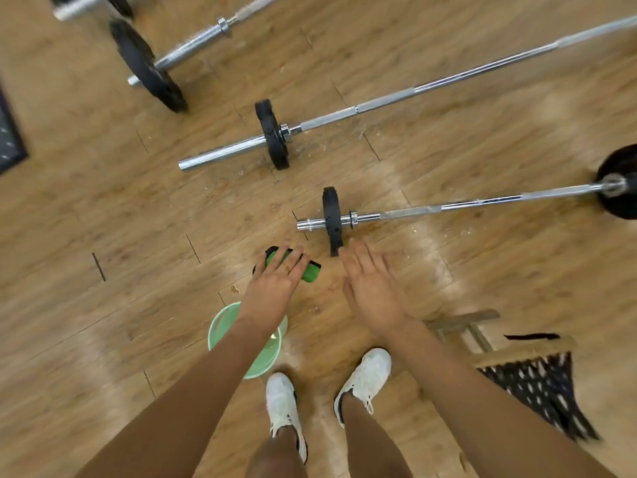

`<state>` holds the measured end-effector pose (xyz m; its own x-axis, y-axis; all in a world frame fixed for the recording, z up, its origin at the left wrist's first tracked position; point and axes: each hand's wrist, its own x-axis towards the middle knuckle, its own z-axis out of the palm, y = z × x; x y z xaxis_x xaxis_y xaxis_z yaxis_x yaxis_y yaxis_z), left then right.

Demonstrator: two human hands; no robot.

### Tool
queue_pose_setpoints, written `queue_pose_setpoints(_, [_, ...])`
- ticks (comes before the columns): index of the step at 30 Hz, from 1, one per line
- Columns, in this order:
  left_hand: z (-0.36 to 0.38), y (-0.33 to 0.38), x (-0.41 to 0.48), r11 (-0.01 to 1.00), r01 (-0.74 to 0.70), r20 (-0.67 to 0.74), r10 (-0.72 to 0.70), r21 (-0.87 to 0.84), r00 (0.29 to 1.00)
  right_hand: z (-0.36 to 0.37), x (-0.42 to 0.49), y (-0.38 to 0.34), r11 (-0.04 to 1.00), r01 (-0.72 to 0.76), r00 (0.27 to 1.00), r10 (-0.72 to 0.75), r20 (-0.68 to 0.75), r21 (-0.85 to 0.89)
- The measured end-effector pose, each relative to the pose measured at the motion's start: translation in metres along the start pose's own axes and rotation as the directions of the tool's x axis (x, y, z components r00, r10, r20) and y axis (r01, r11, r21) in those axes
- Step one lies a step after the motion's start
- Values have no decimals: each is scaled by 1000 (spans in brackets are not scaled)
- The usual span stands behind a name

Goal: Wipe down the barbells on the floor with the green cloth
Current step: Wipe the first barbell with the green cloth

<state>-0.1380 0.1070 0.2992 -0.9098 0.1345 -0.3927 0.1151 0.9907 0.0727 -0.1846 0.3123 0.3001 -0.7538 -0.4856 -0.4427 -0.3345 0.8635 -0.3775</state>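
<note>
1. the left hand (275, 281) grips the green cloth (311, 271). its fingers lie across the top of the folded cloth and the thumb sits at its near edge.
2. whether the cloth rests on the wooden floor (103, 201) or is held just above it cannot be told.
3. the cloth is just left of the small black plate (332, 219) at the near end of the nearest barbell (413, 210), and it does not touch the plate.
4. the right hand (370, 288) is spread flat and holds nothing. its fingers are straight and their tips are close to the lower edge of that small plate.
5. the nearest barbell runs off to the right and ends at a larger black plate (620, 181) at the frame edge.
6. the middle barbell (379, 105) lies further away on a slant, with one black plate (272, 134) near its left end.
7. the far barbell (193, 46) lies at the top left, with a big black plate (144, 63).
8. a pale green basin (220, 326) stands on the floor, partly hidden under the left forearm.
9. two white shoes (367, 377) stand on the floor below the hands.
10. at the right, a wooden frame (482, 326) lies beside a dark patterned fabric (544, 384).
</note>
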Motion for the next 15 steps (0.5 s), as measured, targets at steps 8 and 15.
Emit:
queue_pose_setpoints(8, [-30, 6, 56, 986, 103, 36, -99, -133, 994, -65, 47, 36, 998, -45, 999, 46, 22, -53])
queue_pose_setpoints(15, [-2, -1, 109, 972, 141, 11, -141, -188, 990, -58, 89, 89, 986, 29, 995, -12, 102, -165])
